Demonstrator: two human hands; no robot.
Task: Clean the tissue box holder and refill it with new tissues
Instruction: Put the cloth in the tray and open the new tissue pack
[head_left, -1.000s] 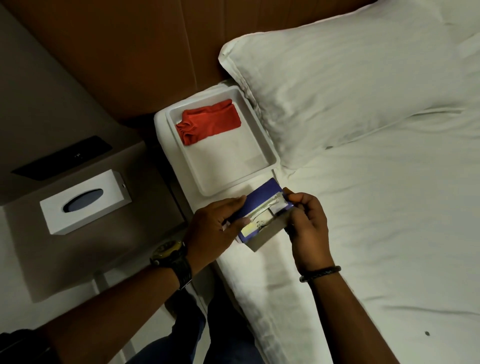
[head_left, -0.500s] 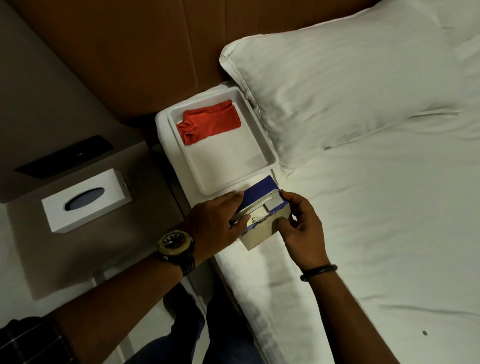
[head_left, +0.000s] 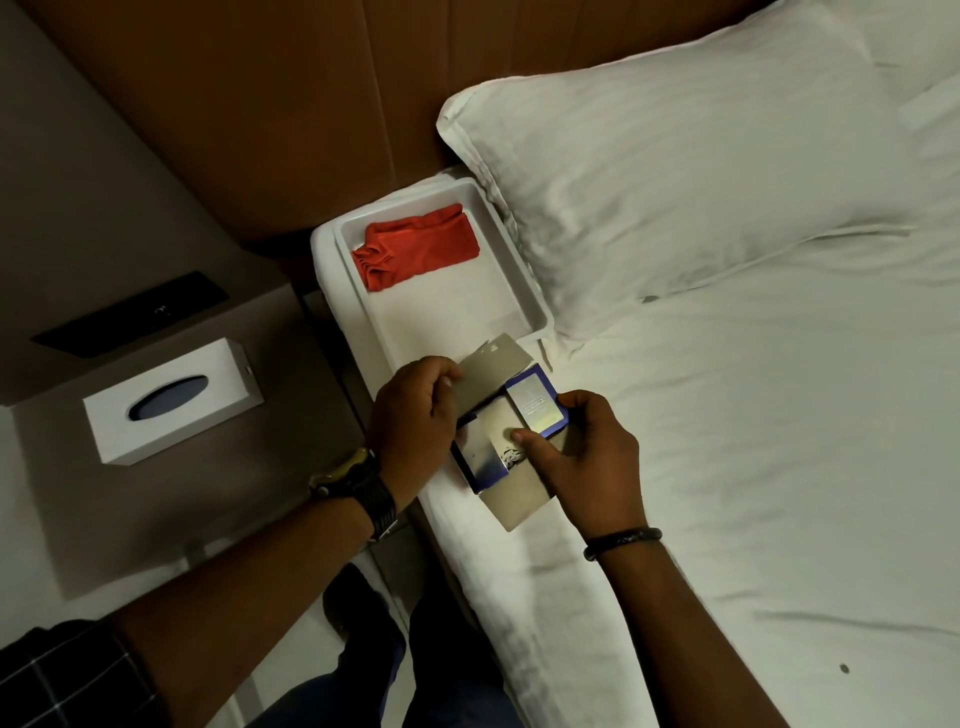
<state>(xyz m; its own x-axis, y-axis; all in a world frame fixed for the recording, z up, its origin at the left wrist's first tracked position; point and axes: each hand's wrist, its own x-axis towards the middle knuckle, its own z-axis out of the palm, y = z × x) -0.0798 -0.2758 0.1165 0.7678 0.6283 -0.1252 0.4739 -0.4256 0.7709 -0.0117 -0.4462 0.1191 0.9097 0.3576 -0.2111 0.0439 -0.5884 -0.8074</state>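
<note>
Head view, looking down at the bed edge. Both hands work on a blue tissue carton (head_left: 519, 441) that sits on the white bedsheet (head_left: 753, 467) at the near-left edge of the mattress, just near of the white tray (head_left: 524, 291).

Left hand (head_left: 415, 415): fingers curled, pinching the far grey cardboard flap (head_left: 488, 371) of the carton and holding it folded back toward the tray. A watch (head_left: 353, 473) is on this wrist.

Right hand (head_left: 587, 457): wrapped around the right end of the carton, thumb (head_left: 524, 435) pressed flat onto the pale inner panel at the opened top. A dark bracelet (head_left: 621, 540) is on this wrist. The hands are close together, each in contact with the carton, not touching each other.

A second grey flap lies open toward the near side, flat on the sheet. Small print on the carton top is too blurred to read.

Tissue box holder (head_left: 171, 400): white, rectangular, oval slot facing up, standing on the bedside table (head_left: 156, 519) at left, well apart from both hands. Slot interior looks dark; contents cannot be told.

Tray holds a folded red cloth (head_left: 415, 252) in its far-left corner. The tray's right rim lies just beside the white pillow (head_left: 701, 171). A black panel (head_left: 130, 312) lies on the surface far of the holder.
</note>
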